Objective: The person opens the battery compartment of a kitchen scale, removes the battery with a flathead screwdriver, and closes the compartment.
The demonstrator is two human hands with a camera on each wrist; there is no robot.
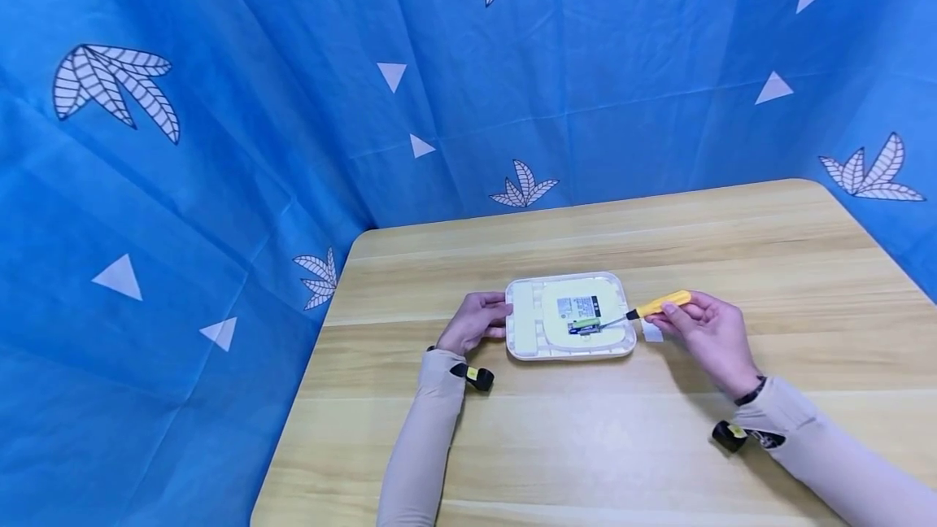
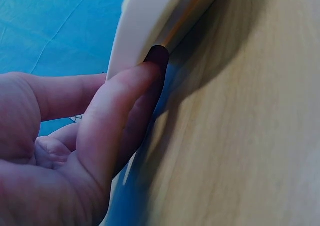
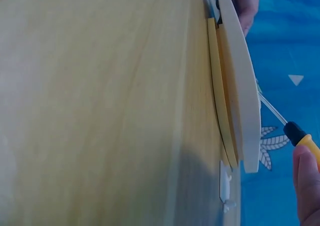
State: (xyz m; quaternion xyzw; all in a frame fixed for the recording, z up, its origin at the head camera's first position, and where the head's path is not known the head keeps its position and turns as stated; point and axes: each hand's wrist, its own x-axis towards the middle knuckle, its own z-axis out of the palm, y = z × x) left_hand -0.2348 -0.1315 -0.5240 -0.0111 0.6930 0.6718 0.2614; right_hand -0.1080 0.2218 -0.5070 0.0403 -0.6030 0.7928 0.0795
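A white, rounded rectangular device (image 1: 525, 320) lies on the table with its labelled underside up. A green battery (image 1: 586, 322) and a darker one (image 1: 583, 330) sit in its small open compartment. My left hand (image 1: 476, 322) grips the device's left edge, fingers bent against its side in the left wrist view. With my right hand (image 1: 710, 336) I hold a screwdriver (image 1: 662, 303) by its yellow handle. Its thin metal shaft (image 3: 272, 108) slants down to the left, the tip overlapping the batteries in the head view.
A small white plastic piece (image 1: 653, 333), like a cover, lies on the wooden table (image 1: 586, 446) just right of the device, below my right hand. Blue patterned curtain (image 1: 468, 104) hangs behind the table and along its sides.
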